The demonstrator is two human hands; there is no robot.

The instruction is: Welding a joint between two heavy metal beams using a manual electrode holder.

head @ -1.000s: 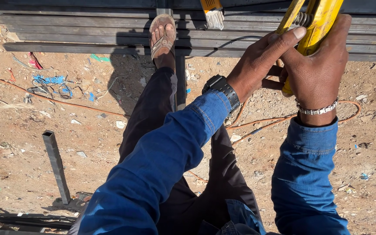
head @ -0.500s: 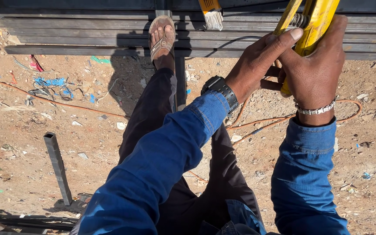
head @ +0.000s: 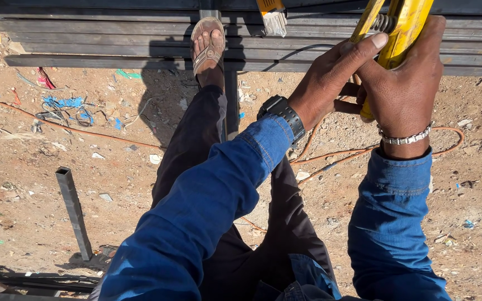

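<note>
Yellow tool (head: 400, 25) is at the top right above the steel tubes (head: 112, 42), and the right hand (head: 405, 83) grips it closed from behind while the left hand (head: 333, 81) holds its front, thumb along the spring (head: 383, 23).

Stacked steel bars (head: 85, 33), upright square tube (head: 73, 209), orange cable (head: 85, 134), paintbrush (head: 273, 17), sandy ground (head: 29, 184)

Outdoor metalwork yard: stacked steel tubes (head: 112, 42), dirt ground (head: 85, 184), orange cable (head: 85, 134), scattered scraps.
</note>
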